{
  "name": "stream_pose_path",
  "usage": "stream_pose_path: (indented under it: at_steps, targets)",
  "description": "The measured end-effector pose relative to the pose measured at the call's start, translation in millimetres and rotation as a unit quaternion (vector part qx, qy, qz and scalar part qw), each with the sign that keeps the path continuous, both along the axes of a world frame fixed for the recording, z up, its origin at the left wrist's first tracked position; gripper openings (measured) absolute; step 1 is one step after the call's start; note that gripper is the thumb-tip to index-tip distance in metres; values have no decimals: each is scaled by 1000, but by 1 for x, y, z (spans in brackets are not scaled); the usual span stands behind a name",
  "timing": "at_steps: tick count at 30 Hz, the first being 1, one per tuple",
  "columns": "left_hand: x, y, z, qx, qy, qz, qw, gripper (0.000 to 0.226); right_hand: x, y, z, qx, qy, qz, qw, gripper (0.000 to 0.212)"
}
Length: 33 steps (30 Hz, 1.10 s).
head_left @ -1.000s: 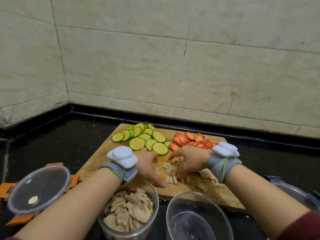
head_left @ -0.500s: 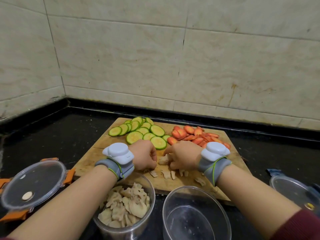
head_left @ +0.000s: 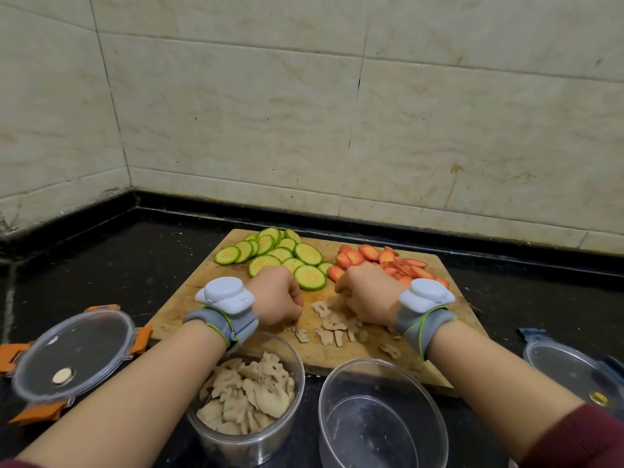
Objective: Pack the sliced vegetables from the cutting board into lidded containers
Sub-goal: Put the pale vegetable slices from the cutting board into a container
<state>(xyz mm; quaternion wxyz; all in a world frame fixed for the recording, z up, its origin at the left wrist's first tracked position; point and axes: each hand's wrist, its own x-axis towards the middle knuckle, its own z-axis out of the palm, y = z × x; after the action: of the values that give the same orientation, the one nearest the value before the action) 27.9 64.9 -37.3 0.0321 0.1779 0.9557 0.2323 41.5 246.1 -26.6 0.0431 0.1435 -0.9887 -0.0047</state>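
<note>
Black counter (head_left: 118, 258), tiled wall (head_left: 270, 113), wooden board (head_left: 337, 354)

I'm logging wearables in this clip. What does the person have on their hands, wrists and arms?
The left hand and right hand are bare. Each wrist has a grey fabric wristband edged in lime green, carrying a rounded pale blue-white plastic device on top. Forearms are uncovered; a dark red sleeve shows at the right elbow.

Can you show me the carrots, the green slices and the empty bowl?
carrot slices (head_left: 368, 252): head view, on a far slice of the pile.
zucchini slices (head_left: 308, 254): head view, middle of one big slice.
empty container (head_left: 371, 432): head view, on its bare bottom.
</note>
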Motion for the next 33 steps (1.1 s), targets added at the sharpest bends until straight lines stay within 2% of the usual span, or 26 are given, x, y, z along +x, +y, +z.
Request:
stream_pose_path:
  at_steps: [4, 8, 13, 16, 19, 21, 23, 25, 28, 30, 33]
  targets:
    - [5, -3, 6, 44, 9, 11, 999, 12, 6, 9, 7, -135, 16, -27, 990, 27]
    - [16, -10, 20, 112, -15, 11, 994, 10, 13, 10, 21, -268, -2, -50, 962, 22]
    - [39, -28, 33, 184, -44, 15, 982, 10, 29, -3, 37, -439, -104, -45, 891, 24]
    - [57, -44, 35, 197, -48, 18, 979, 14, 48, -21, 42, -501, -161, -17, 850, 28]
    - [73, -56, 34, 189, -43, 28, 981, 12, 63, -39, 45, -503, -212, 9, 838, 28]
    - [86, -67, 32, 175, -37, 40, 983, 13, 73, -53, 44, -473, -244, 34, 846, 26]
    - [95, -74, 31, 152, -23, 45, 987, 14, 79, -65, 41, -431, -257, 53, 863, 24]
    - [100, -77, 32, 122, -2, 44, 992, 14, 83, -72, 39, -359, -252, 63, 896, 22]
    - [109, -82, 32, 93, 27, 42, 994, 12, 90, -84, 37, -250, -239, 74, 935, 30]
    - [111, -84, 30, 84, 37, 30, 995, 11, 92, -86, 37, -237, -234, 72, 940, 36]
    - [115, -86, 28, 78, 30, 12, 996, 15, 94, -85, 41, -247, -219, 67, 942, 33]
